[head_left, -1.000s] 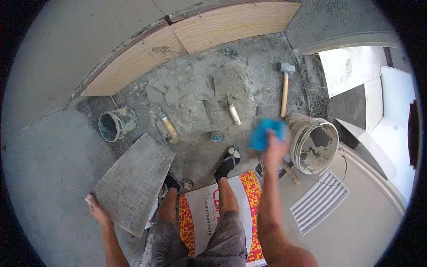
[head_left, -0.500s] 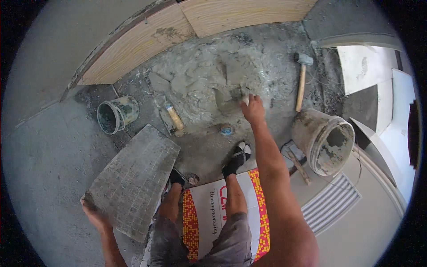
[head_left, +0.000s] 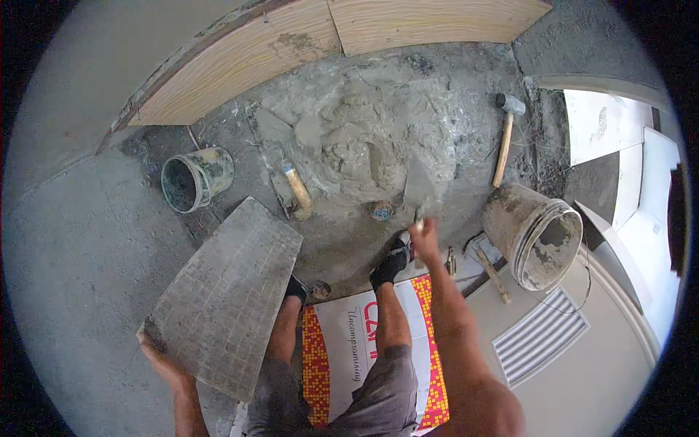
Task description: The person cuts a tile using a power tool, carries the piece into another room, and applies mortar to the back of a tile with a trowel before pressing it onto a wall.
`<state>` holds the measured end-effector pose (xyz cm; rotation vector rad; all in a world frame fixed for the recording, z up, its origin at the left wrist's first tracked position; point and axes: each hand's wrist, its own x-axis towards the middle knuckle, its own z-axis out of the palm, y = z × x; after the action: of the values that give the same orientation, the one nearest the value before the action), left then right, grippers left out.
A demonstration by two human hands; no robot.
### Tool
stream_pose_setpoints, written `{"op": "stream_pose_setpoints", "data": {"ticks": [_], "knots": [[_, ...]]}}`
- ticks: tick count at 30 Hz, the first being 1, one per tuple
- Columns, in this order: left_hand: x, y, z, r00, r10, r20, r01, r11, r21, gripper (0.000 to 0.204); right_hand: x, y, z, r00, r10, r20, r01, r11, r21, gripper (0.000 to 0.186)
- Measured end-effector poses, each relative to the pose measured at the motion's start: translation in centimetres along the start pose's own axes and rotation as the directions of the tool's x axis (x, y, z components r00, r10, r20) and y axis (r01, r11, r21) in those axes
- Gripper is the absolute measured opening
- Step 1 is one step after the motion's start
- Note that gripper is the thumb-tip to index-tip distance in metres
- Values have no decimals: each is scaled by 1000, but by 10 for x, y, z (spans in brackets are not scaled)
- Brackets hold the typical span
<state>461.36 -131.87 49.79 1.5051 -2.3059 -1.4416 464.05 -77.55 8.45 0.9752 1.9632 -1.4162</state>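
Observation:
My left hand [head_left: 162, 357] grips the lower left corner of a grey, grid-marked tile [head_left: 222, 291]. My right hand [head_left: 424, 237] is closed on the pale handle of a trowel [head_left: 418, 182], whose blade lies at the lower right of a spread of wet grey mortar [head_left: 364, 120]. A second tool with a wooden handle [head_left: 298, 189] lies at the mortar's left. A small round blue item [head_left: 382, 210] sits on the floor below the mortar, close to the trowel.
A small bucket [head_left: 186, 178] stands at left, a larger one [head_left: 510, 226] lies tilted at right, below a mallet [head_left: 504, 146]. Wooden boards [head_left: 437, 25] line the back. A printed cardboard sheet [head_left: 342, 349], a vented panel [head_left: 597, 349] and pale panels [head_left: 597, 124] surround my legs and right side.
The blue sponge that was in my right hand is gone from it. That hand took hold of the trowel in the mortar and has drawn it down toward me. The view has shifted slightly.

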Motion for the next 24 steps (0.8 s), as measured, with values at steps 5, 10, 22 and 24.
{"op": "stream_pose_setpoints", "data": {"ticks": [5,10,22,24], "knots": [[-2,13,-11,991,9,-132,-13,999,-32,63,28,-119,116,962,171,214,-159,985,-71,67],[-3,16,3,992,-50,-117,48,999,-26,64,60,-157,125,912,-408,-30,370,854,-367,59],[4,-5,-30,980,-59,-188,57,998,-17,66,-58,-187,124,956,-275,107,283,751,-597,45],[4,-5,-12,993,-42,-113,38,998,-42,66,-4,-164,108,971,-232,56,217,758,-615,48]]}}
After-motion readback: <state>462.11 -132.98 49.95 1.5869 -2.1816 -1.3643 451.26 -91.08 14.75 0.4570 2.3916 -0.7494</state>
